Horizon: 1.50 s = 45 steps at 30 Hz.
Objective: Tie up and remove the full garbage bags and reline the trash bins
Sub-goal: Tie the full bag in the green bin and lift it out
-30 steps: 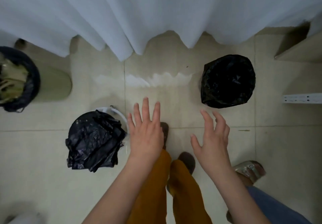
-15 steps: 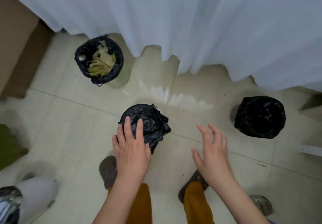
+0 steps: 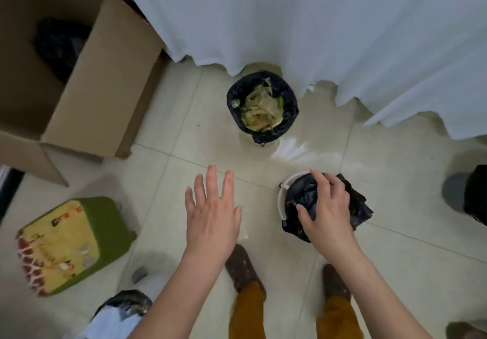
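Observation:
A small bin with a black liner (image 3: pixel 290 101), full of yellowish-green scraps, stands on the tiled floor by the curtain's hem. Nearer me is a white bin (image 3: pixel 282 201) with a crumpled black garbage bag (image 3: pixel 359 204) bunched on top. My right hand (image 3: pixel 326 207) lies over that bag, fingers and thumb curled into the plastic. To the left of it my left hand (image 3: pixel 212 212) hovers over bare floor, flat, fingers apart, holding nothing. A third black-lined bin (image 3: pixel 475 193) is cut off at the right edge.
An open cardboard box (image 3: pixel 105 75) at upper left has a black bag (image 3: pixel 58 46) inside. A green and yellow stool (image 3: pixel 71 241) sits lower left. A white curtain (image 3: pixel 290 9) hangs across the back. Other people's shoes show at the bottom left (image 3: pixel 123 304) and right (image 3: pixel 463 330).
My view has swung left, so the full bin, box and stool came in. My left hand came off the crumpled bag; my right hand moved onto it and closed on it.

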Each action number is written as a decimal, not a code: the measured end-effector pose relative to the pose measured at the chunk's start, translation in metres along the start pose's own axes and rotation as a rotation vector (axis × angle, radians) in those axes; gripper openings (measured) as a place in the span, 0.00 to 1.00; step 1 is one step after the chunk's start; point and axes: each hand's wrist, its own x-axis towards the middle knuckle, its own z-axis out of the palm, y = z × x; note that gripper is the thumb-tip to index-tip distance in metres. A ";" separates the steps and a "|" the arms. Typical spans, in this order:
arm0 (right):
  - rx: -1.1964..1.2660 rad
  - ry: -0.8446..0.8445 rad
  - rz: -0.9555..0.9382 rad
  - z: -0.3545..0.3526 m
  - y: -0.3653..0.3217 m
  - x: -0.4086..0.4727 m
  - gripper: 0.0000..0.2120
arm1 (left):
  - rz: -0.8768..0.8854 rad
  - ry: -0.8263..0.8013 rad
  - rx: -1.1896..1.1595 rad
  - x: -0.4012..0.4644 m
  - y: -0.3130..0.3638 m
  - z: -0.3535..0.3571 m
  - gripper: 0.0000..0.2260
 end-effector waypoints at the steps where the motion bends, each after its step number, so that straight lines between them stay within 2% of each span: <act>1: 0.004 -0.001 -0.004 0.006 -0.014 0.004 0.34 | -0.010 -0.003 0.008 0.007 -0.014 -0.004 0.32; 5: 0.018 -0.028 0.011 0.018 -0.043 0.024 0.35 | -0.017 -0.016 0.008 0.035 -0.037 -0.014 0.32; 17: 0.039 -0.080 0.144 0.012 -0.060 0.146 0.34 | 0.116 -0.087 0.003 0.175 -0.016 -0.032 0.32; 22: 0.064 -0.033 0.177 0.008 -0.061 0.194 0.34 | 0.116 -0.061 -0.077 0.232 -0.004 -0.040 0.31; 25: 0.079 -0.008 0.221 0.012 -0.060 0.213 0.33 | 0.163 -0.080 -0.066 0.256 -0.004 -0.039 0.32; 28: 0.086 0.020 0.286 0.023 -0.059 0.222 0.33 | 0.138 -0.112 -0.095 0.275 -0.012 -0.033 0.32; 33: 0.147 0.074 0.382 0.068 -0.048 0.238 0.32 | 0.304 -0.171 -0.034 0.313 -0.026 0.002 0.32; 36: 0.252 0.095 0.435 0.107 -0.037 0.264 0.32 | 0.399 -0.147 0.016 0.354 -0.030 0.035 0.31; 42: 0.359 0.213 0.404 0.153 0.003 0.332 0.30 | 0.513 -0.001 -0.020 0.443 -0.014 0.096 0.34; 45: 0.346 0.144 0.360 0.159 0.025 0.363 0.28 | 0.572 0.080 -0.003 0.477 -0.008 0.122 0.33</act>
